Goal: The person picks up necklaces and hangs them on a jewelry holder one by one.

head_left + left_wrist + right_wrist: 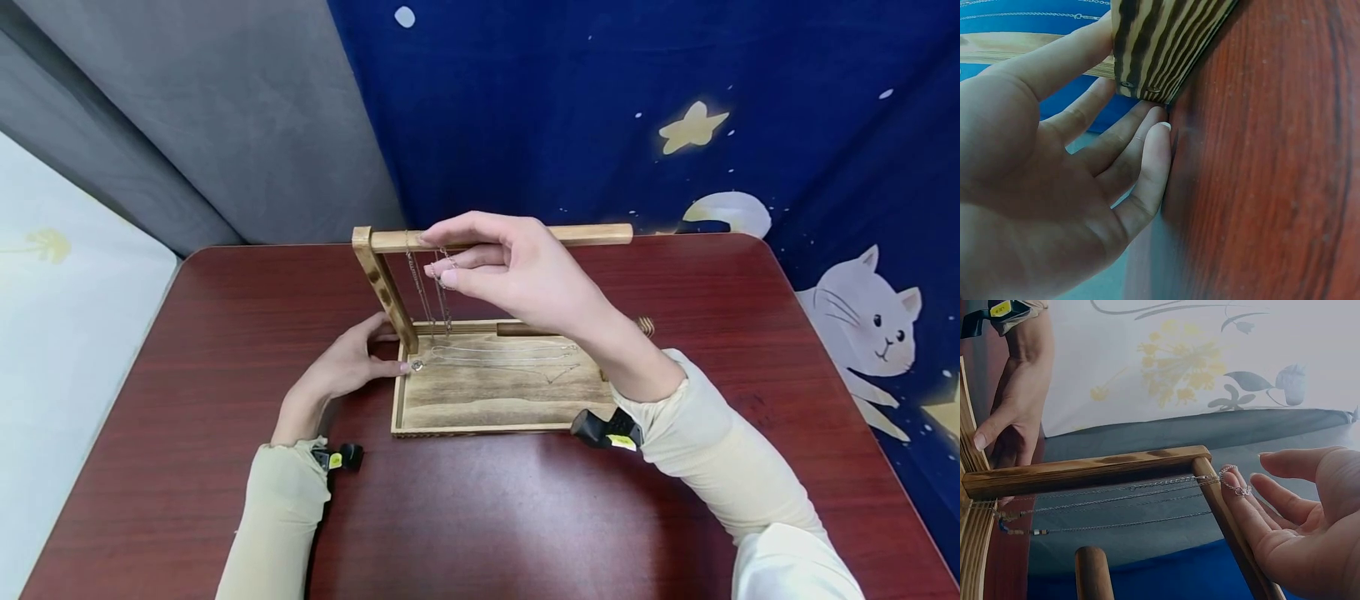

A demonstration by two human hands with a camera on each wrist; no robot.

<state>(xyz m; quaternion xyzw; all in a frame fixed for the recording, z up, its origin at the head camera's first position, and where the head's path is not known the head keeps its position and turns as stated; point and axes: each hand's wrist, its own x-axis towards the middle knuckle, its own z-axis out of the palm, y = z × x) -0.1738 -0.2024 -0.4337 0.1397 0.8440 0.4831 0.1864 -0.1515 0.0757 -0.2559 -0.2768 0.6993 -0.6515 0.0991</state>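
Observation:
A wooden jewelry stand has a shallow tray base (502,389), a left post (388,287) and a top bar (596,234). My left hand (341,360) holds the tray's left end, thumb at the rim and fingers round the back corner; in the left wrist view (1054,187) the fingers lie low against the striped side. Beside the bar is my right hand (528,267), its fingers extended. A silver chain necklace (1235,489) drapes over one fingertip, with the thumb apart from it. Other necklaces (417,283) hang down near the post.
Thin chains (495,360) lie across the tray, and a small round pendant (417,366) sits by its left rim. A wooden rod (517,330) runs along the tray's back. The dark red table (480,517) meets grey and blue curtains (540,108) behind.

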